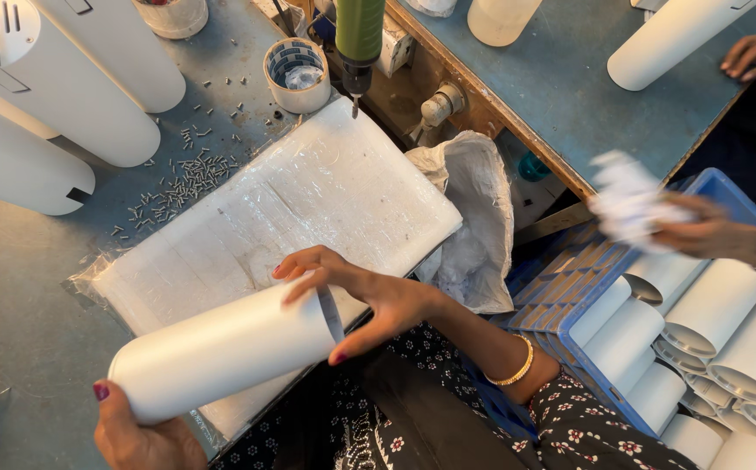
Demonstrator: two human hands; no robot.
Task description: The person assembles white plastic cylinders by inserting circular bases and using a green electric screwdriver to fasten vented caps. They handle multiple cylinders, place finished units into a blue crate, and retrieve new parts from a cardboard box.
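Head view of a workbench. The person holds a white tube (221, 352) nearly level above the near edge of a plastic-wrapped foam pad (291, 218). The left hand (138, 435) cups the closed, rounded end from below, fingers curled round it; the right hand (352, 292) grips the open end, fingers curved over the rim and thumb beneath. The tube appears hollow and thin-walled, so it is judged light and fairly stiff along its length, yet liable to dent or go oval if pinched at the open mouth. Its smooth matt skin looks slippery and easily marked; the surest hold is the one shown, one hand at each end, with the load carried under the closed end.

Containers: a blue crate (717, 187) at right holds many like tubes (717, 313) lying on their sides, open ends toward the viewer. A small white tub (298, 74) at the head of the pad holds what seems crumpled clear film. A white sack (473, 226) hangs slack between bench and crate; its contents cannot be told. Loose screws (191, 174) lie scattered on the bench, left of the pad, beside taller white housings (64, 96). A green driver (359, 43) hangs over the pad. Another person's hand (708, 231), blurred, holds something pale above the crate
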